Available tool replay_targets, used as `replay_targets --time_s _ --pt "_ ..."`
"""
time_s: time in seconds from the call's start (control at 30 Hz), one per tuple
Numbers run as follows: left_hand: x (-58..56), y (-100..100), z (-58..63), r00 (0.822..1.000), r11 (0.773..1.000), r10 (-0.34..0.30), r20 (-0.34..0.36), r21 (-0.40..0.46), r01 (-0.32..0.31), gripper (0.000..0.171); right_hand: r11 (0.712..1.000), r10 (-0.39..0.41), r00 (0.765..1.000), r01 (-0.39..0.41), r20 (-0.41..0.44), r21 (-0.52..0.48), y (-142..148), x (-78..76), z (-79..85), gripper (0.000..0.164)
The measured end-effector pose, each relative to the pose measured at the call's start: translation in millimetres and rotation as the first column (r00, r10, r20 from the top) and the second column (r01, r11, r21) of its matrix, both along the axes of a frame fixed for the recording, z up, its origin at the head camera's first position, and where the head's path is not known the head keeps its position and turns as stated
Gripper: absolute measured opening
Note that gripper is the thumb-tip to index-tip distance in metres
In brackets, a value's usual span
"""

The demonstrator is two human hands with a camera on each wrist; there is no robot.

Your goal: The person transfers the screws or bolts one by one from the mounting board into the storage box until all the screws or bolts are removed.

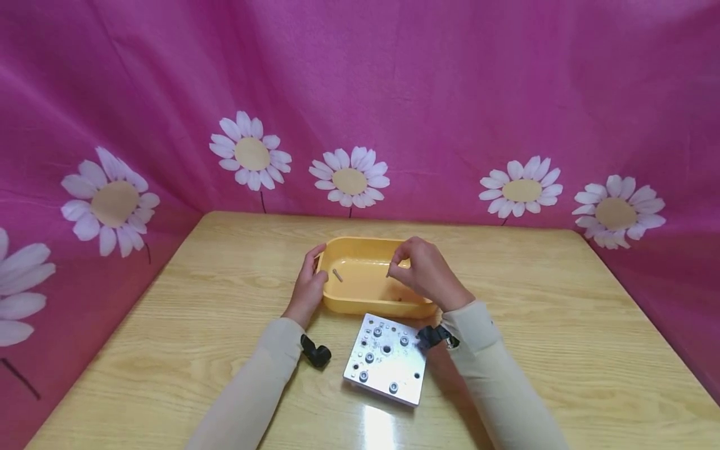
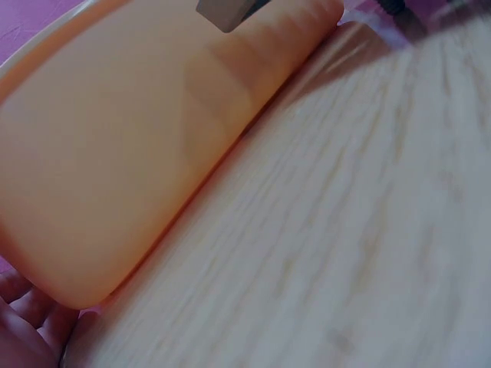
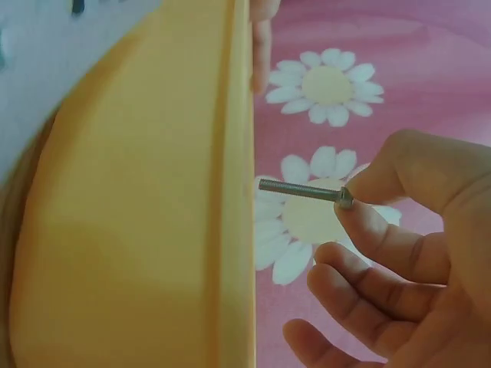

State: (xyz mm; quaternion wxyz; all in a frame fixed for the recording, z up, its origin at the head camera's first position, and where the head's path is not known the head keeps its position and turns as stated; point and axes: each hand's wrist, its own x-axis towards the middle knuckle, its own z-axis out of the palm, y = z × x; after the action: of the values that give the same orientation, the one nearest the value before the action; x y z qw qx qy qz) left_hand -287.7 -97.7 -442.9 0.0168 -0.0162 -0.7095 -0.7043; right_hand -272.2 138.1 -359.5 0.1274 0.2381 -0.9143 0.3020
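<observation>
My left hand [image 1: 307,289] grips the left end of a yellow plastic tray [image 1: 360,306], thumb over the rim and fingers on the outer side. In the left wrist view those fingers [image 2: 31,318] show at the corner of the tray wall. Over the tray's right part, my right hand [image 1: 426,270] pinches a metal screw [image 3: 303,191] by its head between thumb and forefinger. The threaded shank points away from the fingertips in the right wrist view. Another screw [image 1: 337,275] lies inside the tray near its left end.
A square metal plate [image 1: 406,364] with holes and several socket-head screws lies in front of the tray, between my forearms. Black straps with small devices sit at both wrists. The wooden table [image 1: 236,281] meets a pink flowered cloth [image 1: 427,112] at the back and sides.
</observation>
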Motion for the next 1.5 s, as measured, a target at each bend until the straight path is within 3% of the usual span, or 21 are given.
replay_targets --time_s 0.2,0.43,0.57,1.17,1.5 --pt "17.1 2.3 24.7 1.0 1.0 -0.015 0.003 -0.022 0.015 0.065 0.998 -0.008 1.0 0.007 0.024 0.06 0.1 -11.3 0.4 0.008" --pt "-5.1 -0.3 -3.0 1.0 1.0 -0.004 0.002 -0.005 0.004 0.065 0.994 -0.023 0.998 0.016 0.064 0.106 -3.6 -18.8 -0.3 0.009" --pt "-7.1 2.0 -8.9 1.0 1.0 0.006 -0.015 -0.001 -0.006 0.064 0.992 -0.037 0.998 0.029 0.058 0.124 -4.0 -20.9 -2.3 0.009" --pt "-10.1 6.2 -6.3 0.998 0.998 0.037 -0.047 -0.052 -0.04 0.06 0.996 -0.071 0.997 0.07 0.018 0.059 14.4 -8.8 -0.1 0.009" --pt "-11.5 -5.5 -5.4 0.995 0.993 0.053 -0.088 -0.098 -0.062 0.048 0.997 -0.076 0.997 0.075 0.028 0.026 26.1 3.6 2.3 0.009"
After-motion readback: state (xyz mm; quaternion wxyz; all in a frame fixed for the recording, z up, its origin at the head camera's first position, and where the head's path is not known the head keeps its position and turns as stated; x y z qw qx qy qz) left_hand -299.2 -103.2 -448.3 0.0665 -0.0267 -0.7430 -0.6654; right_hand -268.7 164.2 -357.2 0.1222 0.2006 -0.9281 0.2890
